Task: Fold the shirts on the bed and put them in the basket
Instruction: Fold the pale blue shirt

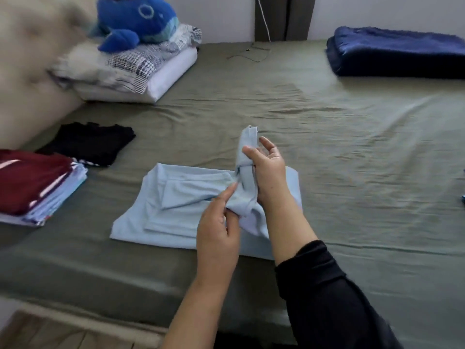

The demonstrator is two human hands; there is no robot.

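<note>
A light blue shirt (176,205) lies partly folded on the olive bed sheet (327,127) near the front edge. My right hand (266,167) holds a raised strip of the shirt's fabric, thumb and palm around it, fingers partly spread. My left hand (219,222) pinches the bunched cloth just below that strip. A black shirt (93,142) lies flat to the left. At the far left sits a stack of folded shirts (37,187) with a maroon one on top. No basket is in view.
A blue plush whale (136,21) rests on folded patterned bedding (141,69) at the back left. A folded navy blanket (397,51) lies at the back right. A thin cable (251,52) trails on the sheet near the wall. A beige pillow (30,71) fills the left.
</note>
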